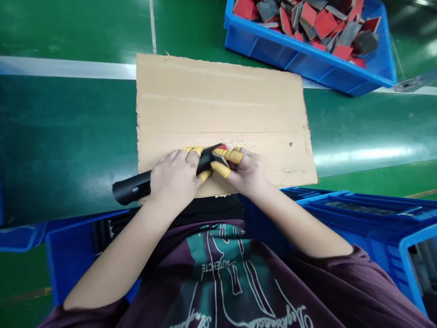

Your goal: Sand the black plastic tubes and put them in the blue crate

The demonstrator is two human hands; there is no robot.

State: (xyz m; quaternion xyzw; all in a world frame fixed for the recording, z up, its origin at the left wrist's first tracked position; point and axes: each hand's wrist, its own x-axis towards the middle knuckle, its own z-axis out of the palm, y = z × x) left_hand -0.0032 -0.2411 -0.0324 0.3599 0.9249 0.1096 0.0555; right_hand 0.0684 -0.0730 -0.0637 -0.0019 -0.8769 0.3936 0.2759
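Observation:
A black tube-shaped part [131, 187], with a small oval slot near its flared left end, lies slanted over the near edge of a cardboard sheet [218, 100]. My left hand [175, 175] is wrapped round the middle of the tube, yellow covers on its fingertips. At the tube's right end, my right hand [244, 168] pinches a small red and grey sanding pad [221, 150] between yellow-covered thumb and fingers. The pad presses against the tube's end. Part of the pad and the tube's tip are hidden behind those fingers.
A blue bin [307, 52] full of red and grey pads [324, 25] stands at the back right. Blue crates [368, 218] sit near my right arm, and another blue crate [68, 255] holding black parts is at my left. The cardboard lies on a green work surface [68, 136].

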